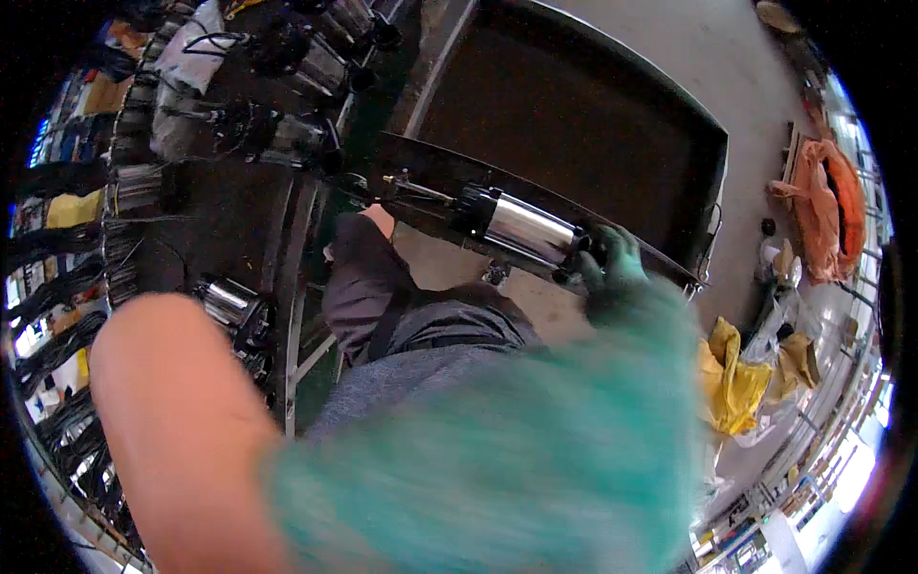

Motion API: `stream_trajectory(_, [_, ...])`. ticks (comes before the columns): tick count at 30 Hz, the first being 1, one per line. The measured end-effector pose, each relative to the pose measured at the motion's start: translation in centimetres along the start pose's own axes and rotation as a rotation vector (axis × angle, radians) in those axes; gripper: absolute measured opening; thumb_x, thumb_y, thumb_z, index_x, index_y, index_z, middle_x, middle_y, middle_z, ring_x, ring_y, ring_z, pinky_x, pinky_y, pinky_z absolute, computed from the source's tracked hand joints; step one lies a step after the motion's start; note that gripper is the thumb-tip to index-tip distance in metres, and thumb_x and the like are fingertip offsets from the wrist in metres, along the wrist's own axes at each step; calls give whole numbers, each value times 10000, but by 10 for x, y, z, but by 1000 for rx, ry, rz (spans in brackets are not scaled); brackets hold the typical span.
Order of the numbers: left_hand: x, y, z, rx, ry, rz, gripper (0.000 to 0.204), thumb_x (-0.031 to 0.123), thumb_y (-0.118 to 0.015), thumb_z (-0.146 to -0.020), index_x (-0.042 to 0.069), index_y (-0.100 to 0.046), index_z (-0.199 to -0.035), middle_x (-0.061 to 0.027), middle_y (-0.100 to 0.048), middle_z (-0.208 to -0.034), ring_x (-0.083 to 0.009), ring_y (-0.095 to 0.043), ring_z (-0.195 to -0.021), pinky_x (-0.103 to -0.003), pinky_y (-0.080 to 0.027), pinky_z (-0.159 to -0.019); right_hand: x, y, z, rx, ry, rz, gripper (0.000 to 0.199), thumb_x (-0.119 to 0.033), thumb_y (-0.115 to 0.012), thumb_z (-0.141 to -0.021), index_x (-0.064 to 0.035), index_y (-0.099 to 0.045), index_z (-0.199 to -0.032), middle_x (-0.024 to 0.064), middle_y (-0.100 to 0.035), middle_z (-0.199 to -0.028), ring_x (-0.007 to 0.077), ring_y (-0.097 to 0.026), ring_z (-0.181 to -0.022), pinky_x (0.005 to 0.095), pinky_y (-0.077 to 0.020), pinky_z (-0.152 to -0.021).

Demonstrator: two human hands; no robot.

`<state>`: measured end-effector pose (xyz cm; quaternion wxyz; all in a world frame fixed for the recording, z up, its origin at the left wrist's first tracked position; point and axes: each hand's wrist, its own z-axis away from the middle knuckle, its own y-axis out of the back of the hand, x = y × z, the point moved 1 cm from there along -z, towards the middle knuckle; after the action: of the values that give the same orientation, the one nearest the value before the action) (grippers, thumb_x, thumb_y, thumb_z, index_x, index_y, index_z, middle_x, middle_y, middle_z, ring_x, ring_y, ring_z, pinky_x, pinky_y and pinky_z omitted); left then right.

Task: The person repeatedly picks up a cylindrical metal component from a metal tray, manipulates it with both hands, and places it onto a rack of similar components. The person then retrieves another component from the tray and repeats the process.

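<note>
My right hand (pixel 617 266), in a green glove, has its fingers round the black end of a motor (pixel 531 230) with a polished steel cylinder body. The motor lies across the near rim of a large dark metal tray. From its other black end a thin rod with a brass-coloured tip (pixel 390 180) sticks out to the left. Very close to the camera my left hand (pixel 516 459), also green-gloved, is smeared by motion. Its fingers cannot be made out, and it covers most of my right arm. The bare left forearm (pixel 182 421) fills the lower left.
The dark tray (pixel 712 158) stands ahead. Several similar motors (pixel 287 139) lie at the left and far left, beside rows of black cables (pixel 57 268). An orange sack (pixel 822 210) and yellow bags (pixel 736 383) lie on the floor at the right.
</note>
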<state>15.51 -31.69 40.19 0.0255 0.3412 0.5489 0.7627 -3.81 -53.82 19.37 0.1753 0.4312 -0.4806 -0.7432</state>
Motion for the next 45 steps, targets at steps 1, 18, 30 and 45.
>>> stream_trajectory(1, [-8, -4, 12, 48, 64, 5, 291, 352, -712, -829, 95, -719, -966, -106, -692, -871, -310, -692, -919, -439, -547, -828, 4, -14, -10, -68, 79, 65, 405, -279, -676, -961, -99, -599, -1315, 189, -574, -1407, 419, -697, -1002, 491, -579, -826])
stream_trajectory(18, [-218, -198, 103, 109, 879, 909, 493, 394, -670, -1009, 31, -638, -1341, -260, -707, -1184, -453, -669, -1091, -440, -529, -943, 43, 89, -58, -254, -195, -465, 215, 96, -497, -835, -22, -627, -958, 20, -641, -822, 106, -629, -799, 289, -538, -732])
stream_trajectory(30, [-270, -161, -27, 625, 873, -53, 289, 350, -597, -1017, 79, -683, -963, -153, -696, -929, -384, -684, -864, -504, -543, -725, 76, 50, -171, -223, -194, 403, 377, -307, -645, -904, -107, -628, -1224, 232, -722, -1102, 446, -674, -1053, 535, -532, -887])
stream_trajectory(45, [-335, -206, -59, 404, 1313, 104, 423, 442, -497, -1037, 124, -748, -918, -129, -717, -1019, -368, -693, -936, -496, -557, -819, 132, -75, -220, -122, -188, 397, 520, -284, -691, -913, -129, -523, -1379, 169, -620, -1319, 421, -679, -1090, 524, -565, -867])
